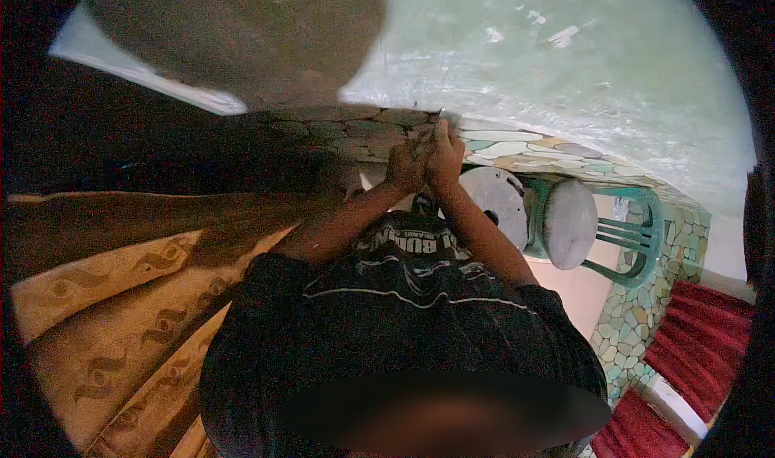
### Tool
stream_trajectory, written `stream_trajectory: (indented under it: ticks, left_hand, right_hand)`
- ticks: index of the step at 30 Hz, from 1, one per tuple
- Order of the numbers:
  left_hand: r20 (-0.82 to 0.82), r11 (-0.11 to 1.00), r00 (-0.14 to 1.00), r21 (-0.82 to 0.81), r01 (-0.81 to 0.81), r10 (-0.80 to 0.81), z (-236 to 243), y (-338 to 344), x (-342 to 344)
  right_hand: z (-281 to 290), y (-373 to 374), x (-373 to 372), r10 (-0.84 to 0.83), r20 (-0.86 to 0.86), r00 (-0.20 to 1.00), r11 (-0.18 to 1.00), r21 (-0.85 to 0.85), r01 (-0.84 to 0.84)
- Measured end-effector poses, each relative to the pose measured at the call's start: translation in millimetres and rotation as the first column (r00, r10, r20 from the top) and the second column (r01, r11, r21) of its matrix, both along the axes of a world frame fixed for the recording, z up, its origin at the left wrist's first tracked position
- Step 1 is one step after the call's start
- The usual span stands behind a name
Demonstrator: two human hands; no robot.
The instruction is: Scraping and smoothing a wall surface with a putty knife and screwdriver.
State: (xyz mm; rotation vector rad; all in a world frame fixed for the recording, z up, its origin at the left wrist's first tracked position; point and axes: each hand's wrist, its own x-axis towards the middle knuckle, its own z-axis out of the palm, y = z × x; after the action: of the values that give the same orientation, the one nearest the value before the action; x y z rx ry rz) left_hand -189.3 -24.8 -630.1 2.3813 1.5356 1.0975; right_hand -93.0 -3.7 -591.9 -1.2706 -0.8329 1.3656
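My right hand (446, 158) is raised in front of the wall, closed, with its thumb pointing up. A small greyish thing (453, 120) shows at its fingertips, too blurred to name. Pressed close beside it, my left hand (408, 166) has its fingers curled in shadow; what they hold is hidden. Both hands are level with the seam where the pale green wall (565, 79) meets a band of stone-patterned facing (517, 145). White scuffs and patches mark the green surface.
A round grey-white top (494, 204) and a green plastic chair (638, 236) with a round pale thing (571, 224) on it stand to the right. Gold patterned curtain (121, 321) hangs left, red cloth (702, 337) lower right. A blurred dark shape (250, 34) covers the upper left.
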Motion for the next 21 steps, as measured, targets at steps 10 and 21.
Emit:
stream_trajectory:
  ticks: [10, 21]
  left_hand:
    - [0.404, 0.968, 0.914, -0.212, 0.134, -0.038, -16.3, 1.6, 2.9]
    - [0.121, 0.961, 0.992, -0.267, 0.069, -0.037, -26.9, -1.0, -5.9]
  right_hand:
    - [-59.4, -3.0, 16.9, 0.036, 0.697, 0.716, 0.932, 0.234, -0.275]
    - [-25.0, -7.8, -2.2, 0.002, 0.123, 0.992, 0.979, 0.200, -0.027]
